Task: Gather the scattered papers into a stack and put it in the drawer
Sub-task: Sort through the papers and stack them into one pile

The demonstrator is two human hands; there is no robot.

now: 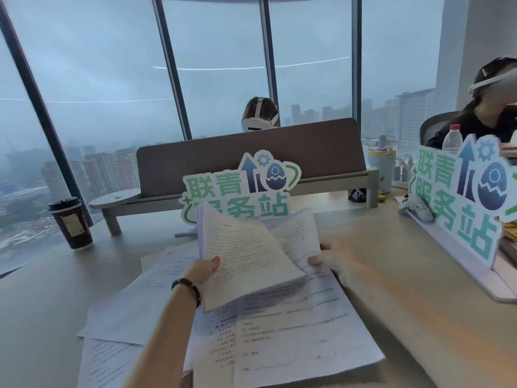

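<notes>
- We are holding a thick sheaf of white printed papers (249,259) lifted above the pale wooden desk (405,261), with our left hand (202,271) (the wrist wearing a dark bead bracelet) pinching its left edge, thumb on top of the front sheet and the fingers hidden behind.
- Our right hand (333,261) is gripping the right side of the sheaf, fingers curled onto a sheet that is peeling away from the rest and blurred.
- To do this well, we are probably needing to square the edges by tapping the bundle on the desk before collecting more.
- Loose white printed sheets (279,340) are lying overlapped on the desk beneath and to the left of the sheaf, so the gathering is looking only partly done.
- No drawer is showing in this view.
- Around us, left to right: a dark brown lidded paper coffee cup (71,224) is standing well apart at the left, and a green-and-white cut-out sign with blue arrow (237,189) is standing just behind the sheaf (close enough to knock).
- A second, similar sign (458,205) is fencing in the right side.
</notes>
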